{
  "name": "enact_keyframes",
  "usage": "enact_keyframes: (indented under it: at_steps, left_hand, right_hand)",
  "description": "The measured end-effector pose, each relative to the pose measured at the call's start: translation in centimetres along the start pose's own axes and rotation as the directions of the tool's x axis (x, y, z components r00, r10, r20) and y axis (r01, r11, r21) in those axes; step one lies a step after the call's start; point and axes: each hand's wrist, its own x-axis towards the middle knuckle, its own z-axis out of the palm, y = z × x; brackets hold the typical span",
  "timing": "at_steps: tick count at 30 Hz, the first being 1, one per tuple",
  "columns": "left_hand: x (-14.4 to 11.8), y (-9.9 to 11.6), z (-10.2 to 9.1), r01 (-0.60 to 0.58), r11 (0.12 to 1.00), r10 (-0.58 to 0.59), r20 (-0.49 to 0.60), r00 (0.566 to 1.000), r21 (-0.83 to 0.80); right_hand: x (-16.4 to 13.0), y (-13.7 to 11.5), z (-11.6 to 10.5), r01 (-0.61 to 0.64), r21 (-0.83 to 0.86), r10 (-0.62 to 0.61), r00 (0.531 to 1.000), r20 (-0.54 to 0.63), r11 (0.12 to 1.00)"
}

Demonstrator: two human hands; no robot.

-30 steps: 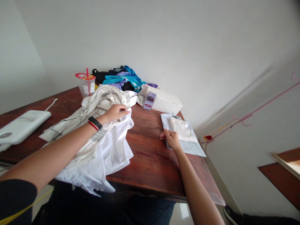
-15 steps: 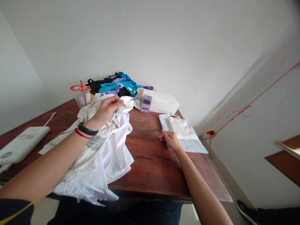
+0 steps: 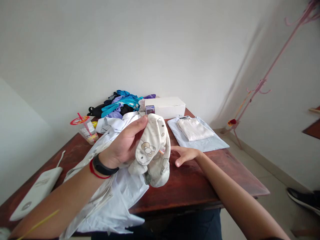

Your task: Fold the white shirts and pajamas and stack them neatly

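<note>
Since half a second ago we have lifted the cream printed cloth garment [image 3: 153,150] off the pile, up toward the camera. Our left hand [image 3: 123,145] is closed around it, fingers curled into its bunched fabric. Our right hand [image 3: 186,155] lies open, palm down, on the dark wooden counter [image 3: 200,180], just right of the garment. Beyond the right hand sits a folded pale shirt stack [image 3: 196,133]; beneath the left, loose white clothes [image 3: 117,196].
</note>
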Motion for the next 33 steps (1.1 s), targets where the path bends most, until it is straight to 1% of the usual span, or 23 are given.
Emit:
enact_keyframes:
  at_steps: [2,3,4,5,7,9,10,11,13,15,17,18,20,22,24,26,27,28,29,31,32,33]
  left_hand:
    - [2.2,-1.4,0.0,0.002,0.985,-0.008,-0.033,0.999,-0.175]
    - [3.3,-2.4,-0.1,0.006,0.976,-0.015,-0.036,0.999,-0.217]
    - [4.2,-3.6,-0.4,0.033,0.976,-0.036,-0.012,0.999,-0.215]
    - [5.0,-4.9,-0.7,0.079,0.978,-0.077,0.017,0.997,-0.193]
    - [5.6,-7.3,-1.2,0.212,0.971,-0.209,0.038,0.977,-0.109]
    - [5.1,-9.2,-1.7,0.304,0.953,-0.304,0.016,0.952,0.011]
    - [4.5,-9.7,-1.8,0.312,0.946,-0.313,-0.007,0.950,0.086]
    - [3.8,-10.0,-2.0,0.289,0.941,-0.288,-0.034,0.957,0.173]
    - [2.1,-10.1,-2.1,0.192,0.903,-0.173,-0.083,0.981,0.383]
    - [0.4,-9.6,-2.0,0.111,0.791,-0.053,-0.113,0.992,0.601]
    - [-1.1,-9.1,-1.4,0.074,0.662,0.001,-0.100,0.995,0.745]
    - [-1.8,-9.0,-0.9,0.064,0.612,0.010,-0.089,0.996,0.788]
    - [-2.7,-9.2,0.2,0.047,0.538,0.037,-0.079,0.996,0.841]
    - [-3.3,-9.8,1.3,0.057,0.459,0.086,-0.108,0.990,0.886]
    - [-3.4,-10.3,2.1,0.088,0.380,0.133,-0.148,0.980,0.921]
    - [-3.2,-10.6,2.3,0.107,0.342,0.152,-0.167,0.974,0.934]
    - [-3.0,-10.5,2.1,0.110,0.350,0.149,-0.171,0.974,0.930]
    - [-2.7,-10.4,1.8,0.111,0.379,0.141,-0.176,0.974,0.919]
    - [-2.3,-10.2,1.4,0.114,0.427,0.136,-0.188,0.973,0.897]
    - [-1.5,-9.6,0.2,0.089,0.577,0.159,-0.218,0.963,0.812]
    - [-1.0,-9.2,-0.4,0.049,0.671,0.185,-0.231,0.955,0.740]
    - [-0.5,-8.7,-1.1,0.001,0.774,0.204,-0.251,0.946,0.633]
  right_hand:
    - [0.0,-0.3,0.3,-0.023,0.064,0.022,1.000,0.021,0.998]
    - [0.0,-0.2,0.4,-0.042,0.074,0.040,0.999,0.022,0.996]
    - [0.1,0.0,0.4,-0.062,0.070,0.061,0.998,0.018,0.996]
    - [0.2,0.4,0.4,-0.079,0.060,0.079,0.997,-0.004,0.995]
    - [0.6,1.3,0.4,-0.098,0.057,0.104,0.990,-0.098,0.994]
    - [1.0,2.4,0.4,-0.111,0.102,0.130,0.969,-0.209,0.989]
    - [1.2,2.8,0.5,-0.114,0.136,0.146,0.957,-0.252,0.984]
    - [1.4,3.0,0.6,-0.110,0.174,0.157,0.945,-0.288,0.979]
    - [1.7,3.2,0.7,-0.067,0.262,0.163,0.918,-0.361,0.963]
    - [1.9,3.1,0.6,0.008,0.353,0.162,0.879,-0.448,0.935]
    - [1.9,3.0,0.3,0.090,0.401,0.153,0.831,-0.535,0.912]
    - [1.9,3.0,0.0,0.119,0.400,0.145,0.808,-0.571,0.908]
    - [1.8,3.2,-0.5,0.158,0.373,0.126,0.764,-0.633,0.914]
    - [1.9,3.6,-0.9,0.182,0.368,0.125,0.731,-0.671,0.912]
    - [2.0,3.8,-1.1,0.228,0.404,0.141,0.698,-0.702,0.886]
    - [2.1,3.7,-1.1,0.279,0.447,0.159,0.673,-0.722,0.850]
    - [2.1,3.6,-1.1,0.299,0.459,0.163,0.663,-0.730,0.836]
    - [2.1,3.4,-1.1,0.318,0.466,0.163,0.657,-0.736,0.825]
    - [2.1,3.2,-1.1,0.336,0.471,0.158,0.653,-0.740,0.816]
    - [1.9,2.5,-1.3,0.372,0.480,0.142,0.654,-0.743,0.795]
    - [1.6,2.2,-1.5,0.387,0.485,0.135,0.656,-0.742,0.784]
    - [1.4,1.8,-1.8,0.399,0.487,0.129,0.657,-0.743,0.777]
